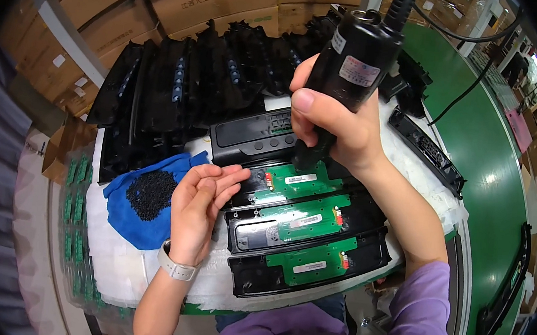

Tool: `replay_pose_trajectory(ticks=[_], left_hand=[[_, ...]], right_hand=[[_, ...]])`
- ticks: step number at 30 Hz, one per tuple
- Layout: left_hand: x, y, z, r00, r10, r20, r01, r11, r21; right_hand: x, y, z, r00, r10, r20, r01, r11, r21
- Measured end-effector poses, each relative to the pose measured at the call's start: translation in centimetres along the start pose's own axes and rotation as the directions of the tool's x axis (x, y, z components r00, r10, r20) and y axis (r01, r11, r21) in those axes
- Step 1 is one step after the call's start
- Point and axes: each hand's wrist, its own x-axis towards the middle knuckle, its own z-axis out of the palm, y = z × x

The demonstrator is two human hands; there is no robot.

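Note:
My right hand (349, 130) is wrapped round a black electric screwdriver (336, 70), its cord rising from the top. The tool's lower end comes down over a green circuit board (308, 187) seated in a black plastic panel; the very tip is hard to make out. My left hand (195, 202) is by that panel's left end, palm partly up, fingers stretched out, nothing visible in them. Nearer me lie two more black panels with a green board (321, 221) and another green board (284, 269). Left of my left hand, a blue cloth (130, 228) bears a pile of small black screws (151, 194).
Black plastic housings (173, 87) stand crowded at the back left. A black panel with round buttons (258, 142) lies just beyond the boards, and another black part (426, 150) lies at right. Cardboard boxes (213, 1) are stacked behind. A green surface (472, 129) runs along the right.

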Motion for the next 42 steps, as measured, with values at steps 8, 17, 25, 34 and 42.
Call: replay_pose_trajectory(ticks=[8,17,25,34,42], left_hand=[[0.1,-0.3,-1.0,0.986,-0.125,0.114,0.128,0.992,-0.013],[-0.4,0.2,-0.4,0.961,-0.231,0.151,0.252,0.959,-0.133],[-0.7,-0.3,0.1,0.951,-0.216,0.222,0.253,0.954,-0.158],[-1.0,-0.8,-0.4,0.912,-0.215,0.35,0.292,0.939,-0.184],[-1.4,-1.4,0.1,0.931,-0.253,0.262,0.301,0.94,-0.163]], right_hand=[[0.1,0.7,-0.1,1.0,-0.007,0.017,0.008,1.0,-0.011],[0.0,0.9,0.3,0.993,-0.011,0.116,0.018,0.998,-0.065],[-0.8,-0.9,0.6,0.995,-0.008,0.099,-0.009,0.985,0.172],[-1.3,-3.0,0.3,0.958,-0.238,0.16,0.118,0.836,0.537],[-2.2,-2.9,1.0,0.945,-0.263,0.194,0.138,0.859,0.494]])
